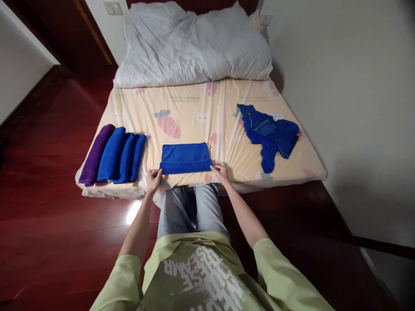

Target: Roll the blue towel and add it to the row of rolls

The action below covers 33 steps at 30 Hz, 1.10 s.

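A blue towel (pixel 186 158) lies flat near the front edge of the bed, its near part folded over into a band. My left hand (pixel 153 179) pinches the band's left end, and my right hand (pixel 220 172) pinches its right end. To the left, several rolled or folded towels lie side by side: a purple one (pixel 97 155) outermost, then blue ones (pixel 112 154) touching each other. On the right side of the bed is a crumpled heap of blue cloth (pixel 272 131) with green edging.
The bed (pixel 191 116) has a yellow patterned sheet. A large grey-white quilt (pixel 197 47) is bunched across its far end. A wall (pixel 340 86) stands to the right; dark red floor (pixel 65 224) shows at the left.
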Tool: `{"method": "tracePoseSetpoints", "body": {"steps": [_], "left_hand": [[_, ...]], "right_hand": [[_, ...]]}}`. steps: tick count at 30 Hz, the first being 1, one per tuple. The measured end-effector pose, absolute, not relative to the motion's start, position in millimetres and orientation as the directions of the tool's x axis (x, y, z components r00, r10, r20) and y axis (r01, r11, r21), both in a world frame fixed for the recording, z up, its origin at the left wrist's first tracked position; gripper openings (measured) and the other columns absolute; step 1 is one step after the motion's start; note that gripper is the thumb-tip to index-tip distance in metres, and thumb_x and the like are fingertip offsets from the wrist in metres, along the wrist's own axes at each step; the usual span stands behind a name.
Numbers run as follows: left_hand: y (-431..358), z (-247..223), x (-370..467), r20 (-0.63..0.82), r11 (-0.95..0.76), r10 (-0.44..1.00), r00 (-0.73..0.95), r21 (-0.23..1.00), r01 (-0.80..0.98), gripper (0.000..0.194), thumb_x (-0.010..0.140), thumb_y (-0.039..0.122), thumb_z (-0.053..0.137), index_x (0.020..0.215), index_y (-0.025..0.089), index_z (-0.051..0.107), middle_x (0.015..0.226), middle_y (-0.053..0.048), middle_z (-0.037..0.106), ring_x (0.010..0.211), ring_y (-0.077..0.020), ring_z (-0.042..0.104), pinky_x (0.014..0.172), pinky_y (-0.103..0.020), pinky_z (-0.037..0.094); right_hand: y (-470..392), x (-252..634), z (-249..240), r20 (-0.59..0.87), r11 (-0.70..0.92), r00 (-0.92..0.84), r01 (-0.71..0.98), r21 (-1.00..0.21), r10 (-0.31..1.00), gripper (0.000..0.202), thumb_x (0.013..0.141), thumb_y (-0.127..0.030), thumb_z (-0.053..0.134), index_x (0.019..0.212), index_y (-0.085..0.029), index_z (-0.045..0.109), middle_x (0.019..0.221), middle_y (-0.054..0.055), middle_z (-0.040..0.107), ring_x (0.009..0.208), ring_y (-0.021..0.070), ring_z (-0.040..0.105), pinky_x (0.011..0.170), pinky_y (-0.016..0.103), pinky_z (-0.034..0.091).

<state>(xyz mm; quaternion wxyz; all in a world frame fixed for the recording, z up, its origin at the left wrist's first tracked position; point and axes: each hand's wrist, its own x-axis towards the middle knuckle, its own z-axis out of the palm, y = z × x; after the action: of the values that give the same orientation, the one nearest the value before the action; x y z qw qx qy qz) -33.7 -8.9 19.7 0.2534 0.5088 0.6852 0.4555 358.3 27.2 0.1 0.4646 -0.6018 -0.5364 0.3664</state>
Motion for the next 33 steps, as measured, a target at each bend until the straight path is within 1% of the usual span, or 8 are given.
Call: {"method": "tracePoseSetpoints", "body": {"steps": [3,6,14,20,26,33], "left_hand": [[-9,21,-32,0.116,0.081,0.919,-0.378,0.88,0.468,0.034,0.083,0.052,0.067,0.071,0.021,0.069,0.079,-0.005,0.063,0.084,-0.021,0.059,0.08,-0.035,0.049],[-10,22,-31,0.109,0.097,0.911,-0.398,0.881,0.462,0.033,0.081,0.051,0.068,0.067,0.021,0.068,0.078,-0.005,0.062,0.082,-0.0206,0.059,0.079,-0.035,0.049],[-10,24,-29,0.105,0.114,0.9,-0.423,0.88,0.461,0.03,0.078,0.048,0.071,0.066,0.021,0.065,0.079,-0.004,0.06,0.08,-0.0192,0.059,0.077,-0.034,0.049],[-10,25,-27,0.101,0.148,0.879,-0.466,0.871,0.469,0.027,0.074,0.046,0.075,0.069,0.02,0.066,0.082,-0.004,0.06,0.078,-0.0188,0.059,0.075,-0.033,0.049],[-13,27,-29,0.108,0.13,0.886,-0.45,0.875,0.467,0.029,0.073,0.048,0.076,0.07,0.021,0.066,0.081,-0.004,0.062,0.079,-0.0191,0.059,0.075,-0.033,0.05],[-12,27,-28,0.13,0.095,0.902,-0.411,0.869,0.485,0.031,0.076,0.044,0.073,0.06,0.021,0.059,0.083,-0.006,0.064,0.091,-0.0204,0.064,0.085,-0.033,0.051]], "right_hand": [[27,357,2,0.061,0.008,0.172,0.289,-0.957,0.983,0.05,0.07,-0.068,0.072,0.072,-0.018,0.074,0.106,0.011,0.058,0.096,0.0246,0.062,0.086,0.038,0.052],[26,357,4,0.058,0.002,0.186,0.287,-0.958,0.981,0.047,0.067,-0.066,0.075,0.07,-0.019,0.073,0.106,0.011,0.059,0.098,0.0253,0.062,0.087,0.038,0.052],[24,355,12,0.031,-0.03,0.211,0.279,-0.96,0.977,0.045,0.063,-0.065,0.077,0.065,-0.02,0.072,0.107,0.013,0.063,0.1,0.0263,0.062,0.088,0.039,0.052],[22,354,19,0.036,-0.022,0.203,0.276,-0.961,0.979,0.045,0.063,-0.064,0.078,0.066,-0.02,0.071,0.104,0.011,0.064,0.097,0.025,0.063,0.082,0.037,0.053],[21,354,23,0.013,-0.049,0.198,0.305,-0.951,0.98,0.044,0.067,-0.064,0.075,0.067,-0.02,0.071,0.105,0.011,0.065,0.097,0.0253,0.063,0.08,0.037,0.052],[22,355,16,0.052,-0.014,0.182,0.345,-0.939,0.982,0.04,0.07,-0.06,0.073,0.067,-0.02,0.067,0.103,0.011,0.063,0.097,0.0245,0.062,0.083,0.037,0.051]]}}
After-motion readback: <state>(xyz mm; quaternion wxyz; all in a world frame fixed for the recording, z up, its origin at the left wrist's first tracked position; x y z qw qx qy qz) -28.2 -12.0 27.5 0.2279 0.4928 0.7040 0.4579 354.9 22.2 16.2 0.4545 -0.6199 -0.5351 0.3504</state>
